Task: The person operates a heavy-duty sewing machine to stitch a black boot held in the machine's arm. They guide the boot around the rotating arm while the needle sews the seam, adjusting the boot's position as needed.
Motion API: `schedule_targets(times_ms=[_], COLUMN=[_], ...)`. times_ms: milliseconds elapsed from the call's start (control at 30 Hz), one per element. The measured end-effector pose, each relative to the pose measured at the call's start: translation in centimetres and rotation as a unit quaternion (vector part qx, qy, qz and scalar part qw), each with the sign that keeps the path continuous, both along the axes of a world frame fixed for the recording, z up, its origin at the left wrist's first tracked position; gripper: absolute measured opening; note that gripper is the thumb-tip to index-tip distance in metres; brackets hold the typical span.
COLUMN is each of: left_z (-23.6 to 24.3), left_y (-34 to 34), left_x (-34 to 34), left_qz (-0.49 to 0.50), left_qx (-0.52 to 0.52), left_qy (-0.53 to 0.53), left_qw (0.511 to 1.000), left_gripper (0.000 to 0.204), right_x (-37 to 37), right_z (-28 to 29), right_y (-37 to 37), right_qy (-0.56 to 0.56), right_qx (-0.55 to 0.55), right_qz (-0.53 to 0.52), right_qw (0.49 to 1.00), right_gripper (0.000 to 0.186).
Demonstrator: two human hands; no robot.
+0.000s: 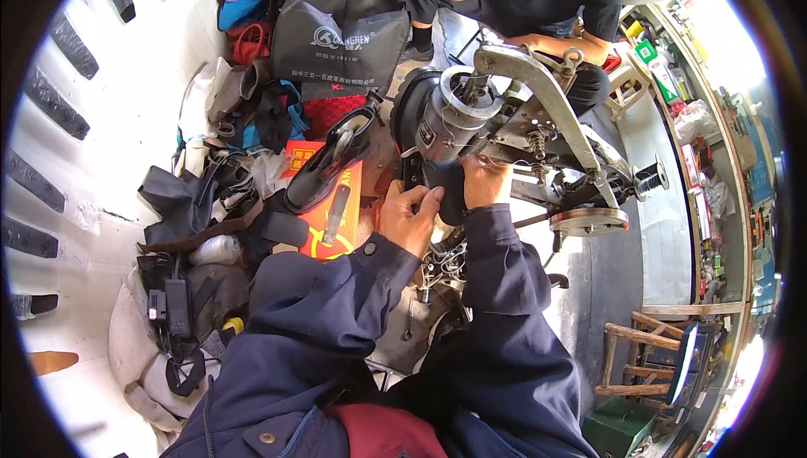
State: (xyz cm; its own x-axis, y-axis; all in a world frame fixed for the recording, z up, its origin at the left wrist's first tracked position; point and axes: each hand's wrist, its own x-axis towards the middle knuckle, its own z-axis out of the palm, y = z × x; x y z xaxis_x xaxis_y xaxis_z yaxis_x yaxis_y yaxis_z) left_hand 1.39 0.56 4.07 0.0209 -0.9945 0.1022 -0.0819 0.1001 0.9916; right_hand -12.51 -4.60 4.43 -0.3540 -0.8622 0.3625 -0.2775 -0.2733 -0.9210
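A: Where do we see the dark piece [449, 182] now?

B: We see it between the two hands, just below the cylinder of the metal machine [445, 126]. Its exact kind we cannot tell.

A: How is the left hand [410, 218]?

B: Its fingers are curled, and the thumb points to the left edge of the piece. We cannot tell if it grips.

A: And the right hand [486, 182]?

B: It is close at the right side of the piece, but its fingertips are hidden from us, so we cannot tell its grip.

A: What lies farther left?

B: We find a black shoe [313, 179] on an orange box [353, 197].
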Motion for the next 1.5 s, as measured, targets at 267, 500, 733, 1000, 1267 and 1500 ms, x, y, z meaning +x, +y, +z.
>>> schedule_targets(times_ms=[267, 500, 733, 1000, 1267, 1500], left_z=[-2.0, -1.9, -1.3, -1.0, -1.1, -0.5], left_y=[-0.5, -0.4, -0.4, -0.2, -0.4, -0.2], left_x=[-0.3, -0.2, -0.4, -0.6, -0.6, -0.3], left_qz=[-0.001, -0.027, -0.046, -0.024, -0.028, -0.055], left_qx=[-0.016, -0.04, 0.002, -0.047, -0.029, -0.018], left_qy=[-0.023, -0.002, 0.05, 0.028, 0.035, 0.035], left_qw=[1.0, 0.999, 0.998, 0.998, 0.999, 0.998], left_gripper=[0.029, 0.03, 0.032, 0.03, 0.036, 0.04], right_x=[-0.9, -0.4, 0.1, -1.1, -5.6, -12.2], right_z=[-1.4, -1.7, -1.0, 3.6, 5.1, 3.3], right_y=[-0.1, -0.6, -0.8, 3.3, 8.3, 13.1], right_qy=[0.291, 0.316, 0.02, 0.097, 0.204, 0.151], right_qx=[0.081, 0.03, 0.012, 0.088, 0.079, 0.215], right_qz=[-0.064, -0.058, -0.021, -0.015, -0.044, -0.034], right_qw=[0.951, 0.947, 1.0, 0.991, 0.975, 0.964], right_gripper=[0.01, 0.01, 0.012, 0.023, 0.026, 0.032])
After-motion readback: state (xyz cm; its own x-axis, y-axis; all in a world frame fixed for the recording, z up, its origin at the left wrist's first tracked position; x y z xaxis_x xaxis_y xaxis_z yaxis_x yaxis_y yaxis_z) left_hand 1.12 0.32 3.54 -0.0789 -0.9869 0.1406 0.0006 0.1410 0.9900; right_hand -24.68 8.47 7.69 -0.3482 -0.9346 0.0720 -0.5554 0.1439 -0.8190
